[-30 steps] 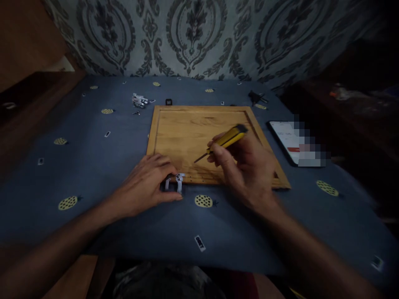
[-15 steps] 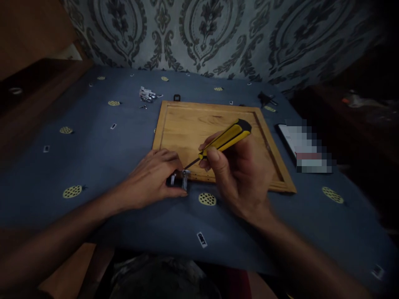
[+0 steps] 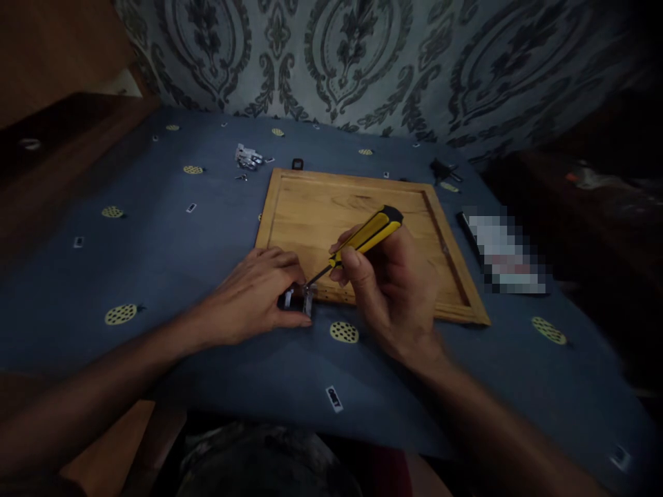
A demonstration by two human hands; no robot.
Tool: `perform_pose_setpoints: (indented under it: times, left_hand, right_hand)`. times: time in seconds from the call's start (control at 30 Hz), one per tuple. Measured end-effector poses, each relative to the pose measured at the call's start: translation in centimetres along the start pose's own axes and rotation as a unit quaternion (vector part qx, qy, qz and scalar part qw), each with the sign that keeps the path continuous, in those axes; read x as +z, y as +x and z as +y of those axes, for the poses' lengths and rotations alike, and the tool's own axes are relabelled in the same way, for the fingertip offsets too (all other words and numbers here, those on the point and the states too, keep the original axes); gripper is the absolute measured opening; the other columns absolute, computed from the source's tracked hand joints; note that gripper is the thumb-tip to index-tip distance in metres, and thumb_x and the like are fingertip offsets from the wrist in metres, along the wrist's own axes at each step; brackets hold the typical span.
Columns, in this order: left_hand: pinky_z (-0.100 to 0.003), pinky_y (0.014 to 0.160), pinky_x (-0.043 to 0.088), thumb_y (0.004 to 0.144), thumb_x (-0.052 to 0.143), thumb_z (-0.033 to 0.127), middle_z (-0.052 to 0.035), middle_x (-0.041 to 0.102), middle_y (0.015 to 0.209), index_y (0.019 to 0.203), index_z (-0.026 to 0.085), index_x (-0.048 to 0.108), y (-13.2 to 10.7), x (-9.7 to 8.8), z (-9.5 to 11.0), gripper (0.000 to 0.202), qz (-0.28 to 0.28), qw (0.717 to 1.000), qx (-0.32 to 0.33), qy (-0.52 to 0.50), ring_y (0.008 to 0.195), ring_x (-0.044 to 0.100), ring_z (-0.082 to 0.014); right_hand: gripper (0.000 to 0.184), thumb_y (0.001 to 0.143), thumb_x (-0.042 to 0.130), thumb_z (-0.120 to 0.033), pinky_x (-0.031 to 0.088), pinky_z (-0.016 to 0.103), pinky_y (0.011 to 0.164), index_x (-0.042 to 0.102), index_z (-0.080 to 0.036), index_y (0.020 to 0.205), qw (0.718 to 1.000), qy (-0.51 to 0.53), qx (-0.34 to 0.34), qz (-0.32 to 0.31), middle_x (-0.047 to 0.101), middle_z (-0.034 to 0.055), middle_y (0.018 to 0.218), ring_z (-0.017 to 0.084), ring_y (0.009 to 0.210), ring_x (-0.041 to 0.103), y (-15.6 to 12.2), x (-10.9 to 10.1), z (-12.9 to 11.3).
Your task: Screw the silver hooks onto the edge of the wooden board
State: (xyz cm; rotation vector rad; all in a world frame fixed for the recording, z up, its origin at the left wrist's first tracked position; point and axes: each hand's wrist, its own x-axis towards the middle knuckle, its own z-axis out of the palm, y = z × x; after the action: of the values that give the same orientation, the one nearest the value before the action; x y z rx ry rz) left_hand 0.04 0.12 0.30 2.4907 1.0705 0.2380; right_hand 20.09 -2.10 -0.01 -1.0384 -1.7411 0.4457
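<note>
A framed wooden panel (image 3: 357, 221), like a cabinet door, lies on the blue cloth. At its near left corner sits a small metal bracket (image 3: 307, 304), possibly a hinge, with a dark part beside it. My left hand (image 3: 264, 286) is closed around this bracket, thumb below and fingers above, pressing it at the panel's edge. In my right hand (image 3: 396, 290) is a yellow and black screwdriver (image 3: 370, 235), slanting down to the left. Its tip meets the bracket; the screw head there is too small to make out. Small holes show along the near rail, right of the bracket.
Shiny metal hinges (image 3: 248, 157) lie beyond the panel at the left, with small screws (image 3: 242, 177) close by. A black clip-like object (image 3: 444, 170) rests at the back right. A phone (image 3: 502, 252) lies right of the panel. A patterned wall (image 3: 331, 62) closes off the back.
The screwdriver's handle has swung a little left and down, and my right hand has turned with it. My left hand stays on the bracket. The view has shifted slightly.
</note>
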Motion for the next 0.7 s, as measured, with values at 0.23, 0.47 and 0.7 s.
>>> perform_pose_setpoints:
  times: [0.23, 0.47, 0.7]
  left_hand:
    - [-0.046, 0.100, 0.048, 0.083, 0.087, 0.040, -0.0071, 0.070, 0.113, 0.107, 0.017, 0.070, 0.12, -0.16, 0.17, 0.037, -0.008, 1.000, -0.011, -0.007, 0.115, 0.063, -0.0318]
    - [-0.047, 0.102, 0.047, 0.085, 0.085, 0.038, -0.0086, 0.070, 0.120, 0.106, 0.018, 0.070, 0.07, -0.24, 0.31, 0.032, -0.012, 1.000, -0.011, -0.011, 0.118, 0.063, -0.0320]
    - [-0.048, 0.100, 0.049, 0.085, 0.084, 0.040, -0.0071, 0.071, 0.117, 0.104, 0.021, 0.070, 0.02, 0.03, -0.18, 0.030, 0.006, 1.000, 0.009, -0.013, 0.116, 0.064, -0.0314]
  right_hand:
    - [0.022, 0.104, 0.058, -0.038, 0.048, 0.032, 0.056, 0.052, -0.026, 0.087, 1.000, -0.015, -0.022, 0.001, 0.055, -0.0020, 0.072, 0.014, 0.061, 0.056, 0.00, 0.01, 0.08]
    - [0.027, 0.096, 0.072, -0.037, 0.049, 0.029, 0.057, 0.052, -0.024, 0.082, 0.999, 0.032, 0.009, 0.003, 0.056, -0.0043, 0.071, 0.012, 0.061, 0.057, 0.42, 0.17, -0.23]
    - [0.033, 0.090, 0.078, -0.047, 0.051, 0.028, 0.052, 0.052, -0.026, 0.088, 0.989, 0.117, 0.082, -0.034, 0.060, -0.0046, 0.076, 0.012, 0.058, 0.058, 0.98, 0.36, -0.51]
